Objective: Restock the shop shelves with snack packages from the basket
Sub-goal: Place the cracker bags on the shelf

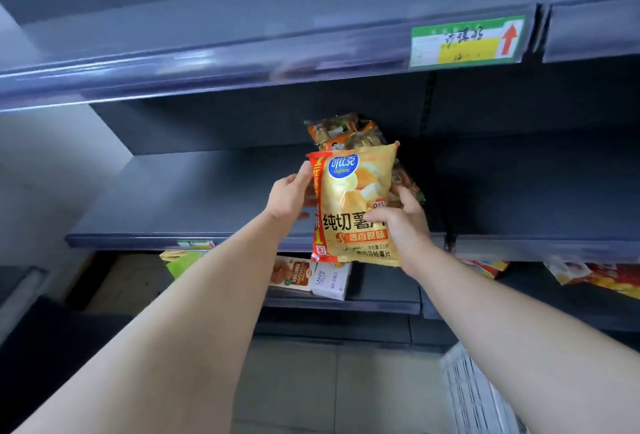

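Right now my left hand (291, 191) pinches the chip bag (356, 205) by its left edge and my right hand (401, 222) curls round its lower right side (bag upright between them). I'd set it base first on the shelf (173, 198) just beyond both hands, against the orange packets (346, 132).

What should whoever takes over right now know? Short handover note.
Left hand: grips the yellow chip bag by its left edge.
Right hand: grips the bag's right side.
The bag is held at the front of the middle shelf, not yet set down.
Done: orange snack packs lie on that shelf behind the bag.
Left: place this bag, then fetch more from the basket at lower right; its contents aren't visible.
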`<state>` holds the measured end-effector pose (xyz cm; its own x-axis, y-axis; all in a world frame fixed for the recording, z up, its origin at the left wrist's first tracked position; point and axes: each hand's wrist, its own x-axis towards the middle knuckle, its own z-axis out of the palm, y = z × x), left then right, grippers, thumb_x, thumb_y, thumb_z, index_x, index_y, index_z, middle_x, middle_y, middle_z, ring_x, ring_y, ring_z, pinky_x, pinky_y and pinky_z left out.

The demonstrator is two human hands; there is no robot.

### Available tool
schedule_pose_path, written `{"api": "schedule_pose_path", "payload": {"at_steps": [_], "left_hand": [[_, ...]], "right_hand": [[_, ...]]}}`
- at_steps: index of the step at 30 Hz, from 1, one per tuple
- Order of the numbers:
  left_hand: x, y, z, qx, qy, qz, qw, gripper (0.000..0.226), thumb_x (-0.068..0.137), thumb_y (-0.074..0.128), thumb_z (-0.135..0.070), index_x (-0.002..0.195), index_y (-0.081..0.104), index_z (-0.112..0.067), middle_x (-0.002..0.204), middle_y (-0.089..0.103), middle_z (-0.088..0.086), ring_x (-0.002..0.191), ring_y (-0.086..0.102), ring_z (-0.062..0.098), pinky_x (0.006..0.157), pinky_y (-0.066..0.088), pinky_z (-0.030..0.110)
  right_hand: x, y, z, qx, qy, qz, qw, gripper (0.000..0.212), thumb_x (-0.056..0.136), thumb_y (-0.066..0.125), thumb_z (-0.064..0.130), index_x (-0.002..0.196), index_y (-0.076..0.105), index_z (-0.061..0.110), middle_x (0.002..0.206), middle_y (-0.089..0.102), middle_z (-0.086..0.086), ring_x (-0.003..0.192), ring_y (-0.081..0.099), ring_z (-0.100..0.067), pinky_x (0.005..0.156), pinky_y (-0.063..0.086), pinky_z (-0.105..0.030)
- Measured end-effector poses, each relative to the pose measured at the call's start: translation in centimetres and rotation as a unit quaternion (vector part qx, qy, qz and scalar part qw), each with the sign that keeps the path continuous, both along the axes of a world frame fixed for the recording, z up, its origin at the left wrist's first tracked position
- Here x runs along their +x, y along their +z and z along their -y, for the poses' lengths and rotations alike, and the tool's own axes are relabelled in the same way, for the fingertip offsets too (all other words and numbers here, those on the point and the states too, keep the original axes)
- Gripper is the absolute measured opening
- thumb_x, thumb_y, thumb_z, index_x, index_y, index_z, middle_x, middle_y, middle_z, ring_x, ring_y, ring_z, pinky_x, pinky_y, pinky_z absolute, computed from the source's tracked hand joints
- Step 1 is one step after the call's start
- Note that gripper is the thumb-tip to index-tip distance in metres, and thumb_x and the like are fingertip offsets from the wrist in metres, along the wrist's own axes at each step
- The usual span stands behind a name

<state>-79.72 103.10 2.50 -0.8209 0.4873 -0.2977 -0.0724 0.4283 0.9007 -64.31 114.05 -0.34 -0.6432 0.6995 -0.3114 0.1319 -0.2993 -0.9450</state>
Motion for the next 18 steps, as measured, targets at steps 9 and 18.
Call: {"api": "schedule_pose_path", "payload": {"at_steps": [9,18], "left_hand": [[-9.9,0.3,13.3,-0.021,-0.003,0.058,0.998,0.068,0.087,0.074,-0.026,0.144,0.037,-0.029,0.103,0.069,0.001,0.087,0.073,0.017,0.077,0.060,0.041],[-20.3,-0.3,20.2,-0.009,0.009,-0.008,1.000,0.065,0.087,0.071,-0.009,0.143,0.039,-0.020,0.121,0.065,0.003,0.102,0.068,0.022,0.085,0.058,0.041]], "right_hand": [[-13.0,-0.5,10.8,-0.055,0.136,0.025,0.989,0.067,0.077,0.078,0.037,0.133,0.042,0.036,0.111,0.069,-0.006,0.098,0.069,-0.028,0.090,0.054,-0.054],[-25.8,-0.6,18.3,0.041,0.109,0.099,0.988,0.071,0.084,0.075,0.018,0.141,0.035,0.029,0.128,0.058,-0.003,0.111,0.059,-0.025,0.089,0.051,-0.048]]}}
